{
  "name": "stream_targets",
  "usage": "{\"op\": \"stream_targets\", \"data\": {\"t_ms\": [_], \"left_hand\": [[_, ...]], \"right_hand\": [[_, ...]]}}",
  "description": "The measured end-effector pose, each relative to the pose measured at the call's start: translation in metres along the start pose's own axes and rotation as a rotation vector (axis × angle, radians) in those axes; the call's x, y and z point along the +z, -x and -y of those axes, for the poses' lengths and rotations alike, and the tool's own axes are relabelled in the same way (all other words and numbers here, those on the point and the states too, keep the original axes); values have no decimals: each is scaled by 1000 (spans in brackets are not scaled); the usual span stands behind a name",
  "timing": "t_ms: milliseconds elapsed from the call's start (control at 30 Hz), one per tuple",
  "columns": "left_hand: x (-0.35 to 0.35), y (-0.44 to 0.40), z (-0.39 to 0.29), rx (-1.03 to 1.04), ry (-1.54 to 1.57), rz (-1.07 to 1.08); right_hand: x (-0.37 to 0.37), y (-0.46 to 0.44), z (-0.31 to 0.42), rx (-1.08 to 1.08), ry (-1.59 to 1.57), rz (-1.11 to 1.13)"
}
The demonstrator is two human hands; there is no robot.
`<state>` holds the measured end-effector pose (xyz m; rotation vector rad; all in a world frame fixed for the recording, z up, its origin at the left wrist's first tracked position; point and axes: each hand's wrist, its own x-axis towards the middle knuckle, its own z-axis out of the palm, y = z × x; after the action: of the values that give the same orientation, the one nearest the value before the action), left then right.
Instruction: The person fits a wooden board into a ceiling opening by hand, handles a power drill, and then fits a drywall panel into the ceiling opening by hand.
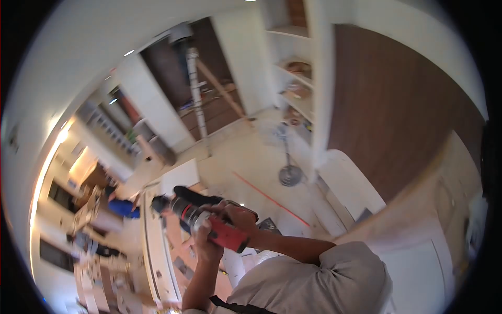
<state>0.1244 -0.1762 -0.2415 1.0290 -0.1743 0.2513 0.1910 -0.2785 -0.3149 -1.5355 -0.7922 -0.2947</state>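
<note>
In front of my chest I hold a red and black power tool (228, 235) with a grey collar; its exact kind is unclear. My left hand (205, 242) is closed around its underside, with the thumb along the grey part. My right hand (238, 217) wraps over the top of the red body. The black front end with a red ring (183, 208) points away to the upper left. Part of the tool is hidden by my fingers.
A long workbench with pale boards (154, 251) lies to the left. A person in blue (124, 208) bends farther off. A stepladder (195, 94) stands near the dark doorway, a standing fan (289, 172) near the shelves (298, 73). A red strip (269, 198) lies on the floor.
</note>
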Motion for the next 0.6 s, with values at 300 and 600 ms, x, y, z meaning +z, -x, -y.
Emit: {"op": "stream_targets", "data": {"t_ms": [300,600], "left_hand": [[21,-11,95,-394,363,17],[1,-35,138,-562,252,261]], "right_hand": [[-144,62,44,197,419,386],[-257,136,320,-32,353,-137]]}}
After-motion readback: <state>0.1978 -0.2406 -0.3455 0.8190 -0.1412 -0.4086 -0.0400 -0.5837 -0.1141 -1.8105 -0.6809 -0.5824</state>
